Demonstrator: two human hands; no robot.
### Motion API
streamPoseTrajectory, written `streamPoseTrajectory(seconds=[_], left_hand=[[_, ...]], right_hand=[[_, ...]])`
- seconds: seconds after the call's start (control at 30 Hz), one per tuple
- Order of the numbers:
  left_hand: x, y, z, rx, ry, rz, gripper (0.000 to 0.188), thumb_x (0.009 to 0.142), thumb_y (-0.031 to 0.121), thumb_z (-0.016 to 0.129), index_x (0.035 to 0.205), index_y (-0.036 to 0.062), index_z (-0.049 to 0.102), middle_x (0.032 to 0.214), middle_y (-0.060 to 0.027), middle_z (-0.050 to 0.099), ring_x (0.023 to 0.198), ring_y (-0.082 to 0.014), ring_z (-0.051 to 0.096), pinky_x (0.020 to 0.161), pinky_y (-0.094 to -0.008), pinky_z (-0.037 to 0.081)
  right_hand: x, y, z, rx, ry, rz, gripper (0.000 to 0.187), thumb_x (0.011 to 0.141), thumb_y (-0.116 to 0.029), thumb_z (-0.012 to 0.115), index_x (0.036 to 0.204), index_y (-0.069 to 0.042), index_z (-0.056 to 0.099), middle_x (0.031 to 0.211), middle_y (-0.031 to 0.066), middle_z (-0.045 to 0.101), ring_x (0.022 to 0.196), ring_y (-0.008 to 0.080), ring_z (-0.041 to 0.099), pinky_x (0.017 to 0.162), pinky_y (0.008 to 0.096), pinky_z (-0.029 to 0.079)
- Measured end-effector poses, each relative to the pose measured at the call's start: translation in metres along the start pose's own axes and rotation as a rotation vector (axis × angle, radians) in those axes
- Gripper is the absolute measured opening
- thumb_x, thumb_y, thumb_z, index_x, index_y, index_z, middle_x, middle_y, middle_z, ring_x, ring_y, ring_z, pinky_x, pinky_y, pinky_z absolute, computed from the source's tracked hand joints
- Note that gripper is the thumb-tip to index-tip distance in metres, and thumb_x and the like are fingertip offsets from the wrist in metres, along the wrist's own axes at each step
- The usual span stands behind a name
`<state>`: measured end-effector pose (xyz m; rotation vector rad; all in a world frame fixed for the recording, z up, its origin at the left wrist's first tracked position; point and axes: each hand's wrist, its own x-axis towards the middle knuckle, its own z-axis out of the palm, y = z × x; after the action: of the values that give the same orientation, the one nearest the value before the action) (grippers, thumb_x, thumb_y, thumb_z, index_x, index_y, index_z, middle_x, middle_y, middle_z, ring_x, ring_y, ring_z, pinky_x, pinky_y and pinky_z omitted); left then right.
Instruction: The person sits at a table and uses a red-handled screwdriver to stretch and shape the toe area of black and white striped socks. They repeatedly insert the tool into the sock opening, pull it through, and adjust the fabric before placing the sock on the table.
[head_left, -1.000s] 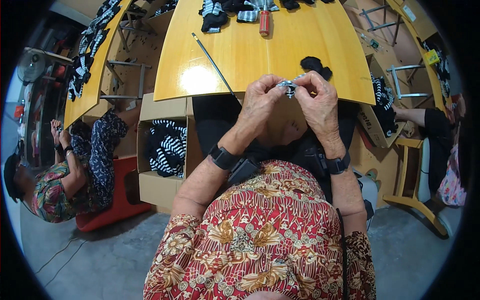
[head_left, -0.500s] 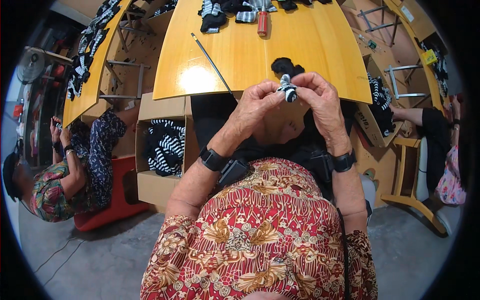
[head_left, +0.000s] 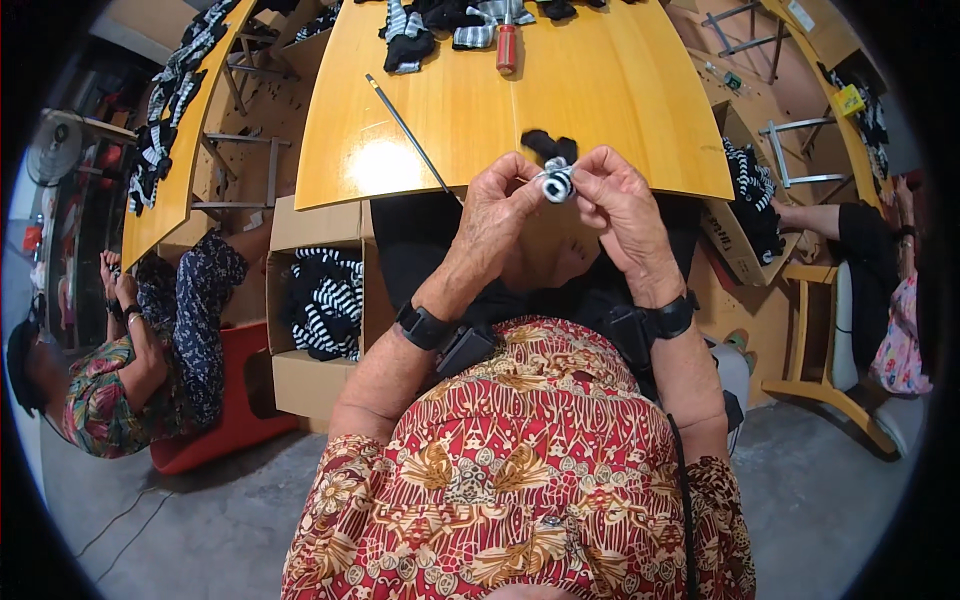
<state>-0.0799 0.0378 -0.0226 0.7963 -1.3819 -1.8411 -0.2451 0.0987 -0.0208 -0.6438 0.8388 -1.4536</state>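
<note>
In the head view, your left hand and right hand both pinch the sock at the near edge of the bench. It is probably light, soft, stretchy; best hold is its bunched end.

From the wearer's head, the fisheye view looks steeply down, close above the patterned shirt, facing forward past left grip and right grip to the yellow surface.

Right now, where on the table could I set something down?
Bare table shows from the screwdriver to the right edge, and leftward to the rod. Crowded: far edge, with socks; near middle, with black cloth, left hand, right hand, striped cloth.
</note>
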Motion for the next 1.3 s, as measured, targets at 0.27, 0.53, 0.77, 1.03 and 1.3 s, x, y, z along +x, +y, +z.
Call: streamPoseTrajectory(seconds=[0.27, 0.53, 0.77, 1.03, 1.3], left_hand=[[-0.005, -0.004, -0.001, -0.424, 0.055, -0.091, 0.008, 0.094, 0.013, 0.061, 0.09, 0.0069, 0.057, 0.079, 0.0019, 0.056, 0.061, -0.0045, 0.044, 0.055, -0.0181, 0.036], [-0.005, -0.001, -0.007, -0.391, -0.17, -0.117, 0.012, 0.095, 0.02, 0.06, 0.098, 0.0085, 0.055, 0.078, 0.003, 0.056, 0.052, -0.0032, 0.042, 0.046, -0.0157, 0.034], [-0.012, 0.0, -0.005, -0.164, 0.108, -0.006, 0.009, 0.093, 0.016, 0.062, 0.092, 0.0081, 0.058, 0.08, 0.003, 0.057, 0.063, -0.0031, 0.046, 0.056, -0.0156, 0.036], [-0.001, -0.007, 0.002, -0.26, 0.191, -0.081, 0.008, 0.093, 0.012, 0.061, 0.093, 0.0088, 0.054, 0.079, 0.0023, 0.055, 0.06, -0.0031, 0.044, 0.051, -0.0162, 0.034], [-0.002, -0.023, 0.001, -0.501, 0.093, -0.106, 0.01, 0.094, 0.017, 0.06, 0.096, 0.0102, 0.054, 0.077, 0.0031, 0.054, 0.054, -0.0029, 0.04, 0.046, -0.0168, 0.032]], right_hand=[[-0.002, -0.001, 0.013, -0.129, 0.034, 0.035, 0.015, 0.088, -0.007, 0.063, 0.103, -0.003, 0.06, 0.083, 0.0009, 0.062, 0.065, 0.0039, 0.054, 0.054, 0.0173, 0.043], [-0.004, 0.001, 0.019, -0.395, 0.185, -0.094, 0.006, 0.086, -0.003, 0.062, 0.092, -0.001, 0.064, 0.078, 0.0008, 0.063, 0.064, 0.0036, 0.054, 0.055, 0.0177, 0.043], [0.001, 0.017, 0.02, -0.379, 0.126, -0.304, 0.011, 0.087, -0.002, 0.061, 0.097, -0.002, 0.064, 0.089, 0.0013, 0.064, 0.082, 0.0079, 0.059, 0.077, 0.0215, 0.048], [0.0, 0.014, 0.013, -0.159, 0.098, -0.042, 0.008, 0.089, -0.005, 0.061, 0.097, -0.003, 0.061, 0.08, -0.002, 0.06, 0.063, 0.0016, 0.049, 0.055, 0.0155, 0.039], [0.002, 0.01, 0.022, -0.452, 0.288, -0.128, 0.002, 0.088, -0.007, 0.061, 0.089, -0.005, 0.062, 0.071, -0.0031, 0.058, 0.053, 0.0023, 0.046, 0.044, 0.0171, 0.033]])
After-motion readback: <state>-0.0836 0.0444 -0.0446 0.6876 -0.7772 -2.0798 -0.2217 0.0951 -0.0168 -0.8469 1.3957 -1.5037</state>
